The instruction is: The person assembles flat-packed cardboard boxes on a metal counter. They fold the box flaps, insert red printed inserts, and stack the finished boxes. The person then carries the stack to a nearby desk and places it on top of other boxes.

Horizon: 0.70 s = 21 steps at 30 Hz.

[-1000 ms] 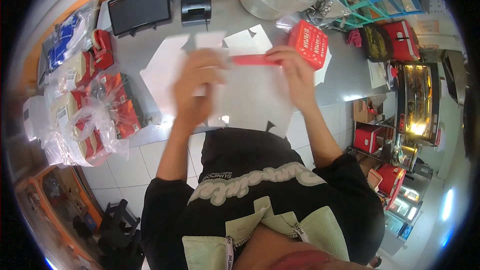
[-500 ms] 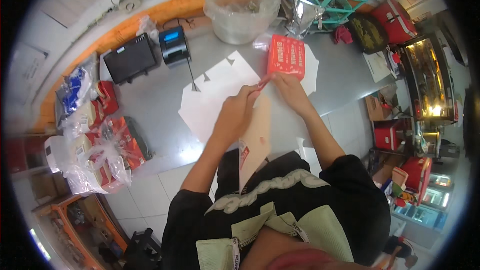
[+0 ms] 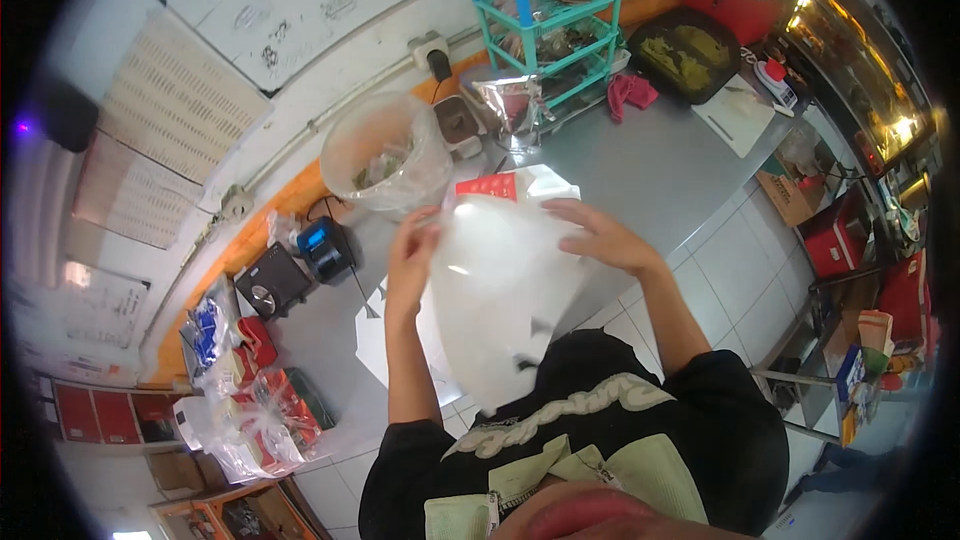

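Observation:
A white flat carton blank (image 3: 500,285) with slots is raised between my hands, tilted down toward my body and slightly blurred. My left hand (image 3: 412,252) is closed on its left edge, fingers near the upper corner. On the opposite side my right hand (image 3: 603,237) grips the upper right edge, with its fingers bent over the sheet. Behind the raised blank, a red printed panel (image 3: 487,186) and a white flap (image 3: 545,180) show on the steel table. More white card (image 3: 372,340) lies partly hidden beneath the blank, by my left forearm.
A lined clear tub (image 3: 385,155) and a silver foil bag (image 3: 515,110) stand at the back. Beyond them are a tiered basket rack (image 3: 545,35) and a black tray (image 3: 685,55). A black printer (image 3: 325,248), a tablet (image 3: 272,278) and plastic-wrapped packages (image 3: 265,420) sit at left.
My hands have moved apart, and a white blank is now lifted between them. The tan-sided printed card that hung from my left hand no longer shows that side. The view has shifted.

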Tool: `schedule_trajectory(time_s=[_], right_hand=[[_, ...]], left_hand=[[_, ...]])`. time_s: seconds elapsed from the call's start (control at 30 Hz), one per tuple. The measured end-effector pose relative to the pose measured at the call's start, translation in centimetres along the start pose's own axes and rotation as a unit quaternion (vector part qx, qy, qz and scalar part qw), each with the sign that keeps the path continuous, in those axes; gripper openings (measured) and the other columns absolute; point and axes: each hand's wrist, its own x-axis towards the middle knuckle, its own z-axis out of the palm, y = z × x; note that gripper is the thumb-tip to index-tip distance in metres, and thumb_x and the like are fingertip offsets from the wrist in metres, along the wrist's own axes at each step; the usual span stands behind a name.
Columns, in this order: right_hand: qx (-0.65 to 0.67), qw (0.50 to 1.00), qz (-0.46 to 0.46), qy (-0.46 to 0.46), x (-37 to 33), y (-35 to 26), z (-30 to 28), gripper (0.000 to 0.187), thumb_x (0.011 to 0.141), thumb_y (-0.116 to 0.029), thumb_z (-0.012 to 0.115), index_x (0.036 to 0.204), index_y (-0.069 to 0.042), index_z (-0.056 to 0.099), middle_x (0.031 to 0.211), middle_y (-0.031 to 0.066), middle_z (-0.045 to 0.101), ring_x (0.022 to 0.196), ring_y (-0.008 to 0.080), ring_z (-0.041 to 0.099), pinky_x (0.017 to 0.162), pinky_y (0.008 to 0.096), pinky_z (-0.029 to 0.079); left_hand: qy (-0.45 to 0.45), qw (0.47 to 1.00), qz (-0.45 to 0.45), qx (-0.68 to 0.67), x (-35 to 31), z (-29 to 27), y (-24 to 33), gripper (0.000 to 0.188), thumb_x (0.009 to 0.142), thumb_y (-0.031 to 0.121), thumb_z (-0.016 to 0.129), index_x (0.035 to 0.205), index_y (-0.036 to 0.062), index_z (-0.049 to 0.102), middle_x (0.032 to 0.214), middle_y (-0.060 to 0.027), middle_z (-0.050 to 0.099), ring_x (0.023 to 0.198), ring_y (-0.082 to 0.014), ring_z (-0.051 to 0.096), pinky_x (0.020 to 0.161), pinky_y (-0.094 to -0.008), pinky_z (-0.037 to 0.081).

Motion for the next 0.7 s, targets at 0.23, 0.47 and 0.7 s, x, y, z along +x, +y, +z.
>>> schedule_trajectory(time_s=[0.23, 0.47, 0.7], right_hand=[[0.101, 0.984, 0.112, 0.1, 1.9, 2.2, -4.0, 0.043, 0.088, -0.013, 0.072, 0.129, -0.006, 0.061, 0.122, 0.0094, 0.067, 0.108, 0.0224, 0.065, 0.096, 0.0366, 0.05], [-0.38, 0.875, -0.232, 0.192, 2.3, 3.2, 1.4, 0.05, 0.088, -0.027, 0.063, 0.134, -0.008, 0.056, 0.119, 0.0178, 0.062, 0.111, 0.036, 0.057, 0.1, 0.0482, 0.036], [-0.49, 0.866, -0.083, -0.055, -2.0, 4.7, 2.1, 0.07, 0.084, -0.036, 0.066, 0.146, -0.01, 0.045, 0.121, 0.0191, 0.053, 0.112, 0.0359, 0.051, 0.092, 0.0487, 0.04]], left_hand=[[-0.023, 0.99, 0.047, -0.129, -1.0, 5.9, 0.0, 0.069, 0.085, 0.017, 0.077, 0.145, 0.006, 0.045, 0.131, -0.0098, 0.059, 0.107, -0.0146, 0.061, 0.085, -0.0282, 0.051], [-0.24, 0.956, 0.158, 0.051, -3.5, 14.2, -2.9, 0.139, 0.069, 0.022, 0.093, 0.158, 0.0036, -0.011, 0.166, -0.0138, 0.007, 0.147, -0.0244, 0.026, 0.12, -0.0437, 0.028], [-0.144, 0.986, 0.038, -0.08, -2.7, 13.4, -4.1, 0.101, 0.092, 0.029, 0.067, 0.159, 0.0068, -0.006, 0.166, -0.0167, 0.009, 0.145, -0.0249, 0.03, 0.115, -0.0379, 0.034]])
